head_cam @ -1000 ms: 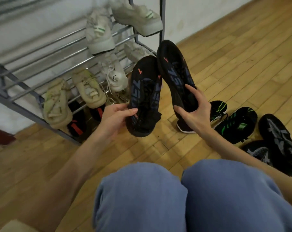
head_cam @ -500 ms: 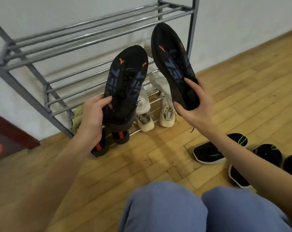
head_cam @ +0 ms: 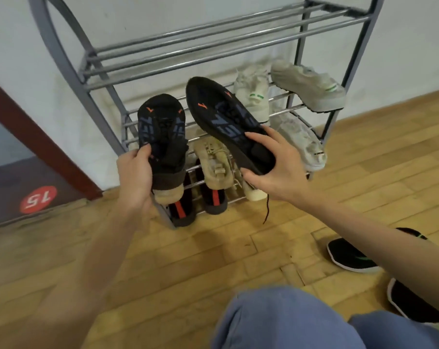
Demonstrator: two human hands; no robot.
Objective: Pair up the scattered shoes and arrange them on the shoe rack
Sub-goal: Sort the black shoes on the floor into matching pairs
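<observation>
I hold a matching pair of black shoes with blue lettering and orange marks in front of the grey metal shoe rack (head_cam: 213, 54). My left hand (head_cam: 135, 175) grips the left black shoe (head_cam: 161, 132) by its heel. My right hand (head_cam: 273, 167) grips the right black shoe (head_cam: 223, 117) by its heel, toe pointing up and left. On the rack sit two pale grey shoes with green stripes (head_cam: 309, 86), a beige shoe (head_cam: 214, 162), another pale shoe (head_cam: 301, 139) and two black shoes with red stripes (head_cam: 213, 200) at the bottom.
Black shoes with green marks (head_cam: 349, 255) lie on the wooden floor at the right, one more (head_cam: 409, 306) partly under my arm. A dark red door frame (head_cam: 37, 137) stands at the left. My knees in blue trousers (head_cam: 288, 321) fill the bottom of the view.
The view has swung left and nearer the rack. Both hands have carried the black pair lower, in front of the middle shelves. The right shoe now tilts further left.
</observation>
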